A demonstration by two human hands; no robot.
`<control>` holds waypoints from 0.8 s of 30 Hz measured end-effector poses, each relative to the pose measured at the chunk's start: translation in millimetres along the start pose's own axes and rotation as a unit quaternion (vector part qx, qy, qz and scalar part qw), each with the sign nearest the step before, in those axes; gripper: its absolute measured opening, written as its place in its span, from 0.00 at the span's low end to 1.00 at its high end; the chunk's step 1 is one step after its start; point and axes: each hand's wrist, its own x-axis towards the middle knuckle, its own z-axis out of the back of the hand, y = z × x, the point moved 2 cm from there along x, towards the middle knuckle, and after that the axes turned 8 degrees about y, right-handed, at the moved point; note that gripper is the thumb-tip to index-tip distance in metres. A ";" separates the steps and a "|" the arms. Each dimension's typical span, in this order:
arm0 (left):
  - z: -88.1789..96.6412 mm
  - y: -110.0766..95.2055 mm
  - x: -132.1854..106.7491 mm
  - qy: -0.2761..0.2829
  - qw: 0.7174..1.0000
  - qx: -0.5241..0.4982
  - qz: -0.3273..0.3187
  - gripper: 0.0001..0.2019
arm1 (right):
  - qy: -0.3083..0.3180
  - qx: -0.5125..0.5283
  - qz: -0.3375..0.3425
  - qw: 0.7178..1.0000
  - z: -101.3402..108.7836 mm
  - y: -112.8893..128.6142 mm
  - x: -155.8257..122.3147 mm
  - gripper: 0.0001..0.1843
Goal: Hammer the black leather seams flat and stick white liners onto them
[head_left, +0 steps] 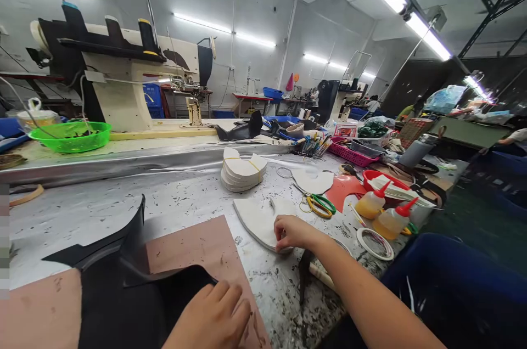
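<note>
A black leather piece (119, 305) with raised, curling edges lies over a brownish-pink sheet (197, 245) on the worktable. My left hand (218, 308) is closed at the right edge of the leather, its fingertips partly hidden. To the right, a flat white U-shaped piece (255, 223), seemingly a few layers thick, rests on the table. My right hand (294, 232) pinches its near edge between thumb and fingers. Behind it stands a stack of similar white U-shaped pieces (242, 173), bound with thin yellow bands. Beside my right forearm lies a dark-headed tool with a pale handle (323, 276), probably a hammer, partly covered.
Scissors (321, 205) with green and yellow handles lie right of the white piece. Two red-tipped glue bottles (391, 221) and a tape roll (374, 243) stand near the right edge. A sewing machine (123, 85) and a green basket (72, 136) are at the back left.
</note>
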 end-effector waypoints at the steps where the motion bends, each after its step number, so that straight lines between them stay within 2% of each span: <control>1: 4.5 -3.4 14.1 0.027 1.000 -0.010 0.005 0.12 | 0.003 0.000 0.004 1.000 1.2 -1.3 0.3 0.11; 4: 8.8 -10.7 49.9 0.058 0.998 -0.022 0.000 0.13 | 0.006 -0.006 0.011 1.000 4.2 -3.3 0.1 0.09; 8: -0.9 -10.9 86.1 0.062 0.998 -0.025 -0.004 0.20 | -0.009 -0.038 0.004 0.999 5.2 1.4 -0.4 0.03; 12: -14.3 -6.0 114.2 0.065 0.997 -0.041 -0.005 0.37 | -0.086 -0.085 -0.046 0.992 2.0 9.6 4.7 0.06; 15: -18.9 -2.8 126.6 0.077 0.995 -0.066 0.023 0.43 | -0.148 -0.101 -0.073 0.981 6.5 12.1 10.2 0.06; 17: -18.9 -1.2 130.0 0.080 0.992 -0.092 0.039 0.45 | -0.197 -0.104 -0.089 0.971 20.5 11.6 10.4 0.06; 20: -15.2 2.6 130.4 0.074 0.986 -0.145 0.048 0.44 | -0.300 -0.105 -0.130 0.939 59.0 11.5 -1.8 0.10; 22: -9.3 5.5 128.5 0.065 0.978 -0.194 0.048 0.43 | -0.371 -0.109 -0.158 0.909 86.7 17.7 -20.0 0.14; 24: 0.0 5.7 123.0 0.057 0.963 -0.259 0.045 0.42 | -0.442 -0.139 -0.127 0.877 103.7 34.9 -45.1 0.14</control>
